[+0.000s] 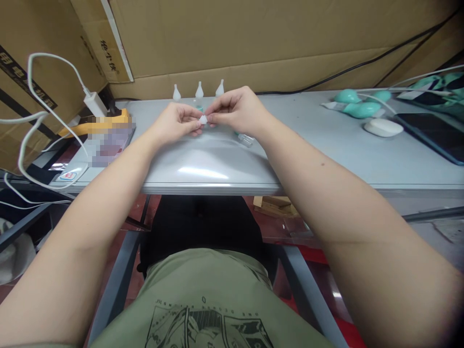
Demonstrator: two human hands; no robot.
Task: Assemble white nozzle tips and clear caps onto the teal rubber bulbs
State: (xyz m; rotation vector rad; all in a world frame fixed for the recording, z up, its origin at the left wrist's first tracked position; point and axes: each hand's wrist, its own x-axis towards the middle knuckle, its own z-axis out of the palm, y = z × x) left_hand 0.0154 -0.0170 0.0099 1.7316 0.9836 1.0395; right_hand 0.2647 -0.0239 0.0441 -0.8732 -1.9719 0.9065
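Observation:
In the head view, a small white translucent tip (203,119) sits between my two hands, above the grey tabletop. My left hand (174,123) is closed in a pinch on its left side. From the right, the thumb and forefinger of my right hand (241,112) pinch the same piece. Just behind stand three white tapered nozzles: a left one (176,92), a middle one (199,91) and a right one (220,88). Teal and clear parts show below the middle nozzle. A clear plastic piece (245,140) lies under my right wrist, partly hidden.
On the left are a white charger plug (95,104) with looping cables and a yellow object (108,123). At right lie teal rounded objects (362,109), a white oval case (383,127) and a dark phone (435,135). A cardboard wall (253,38) stands behind the table (326,164).

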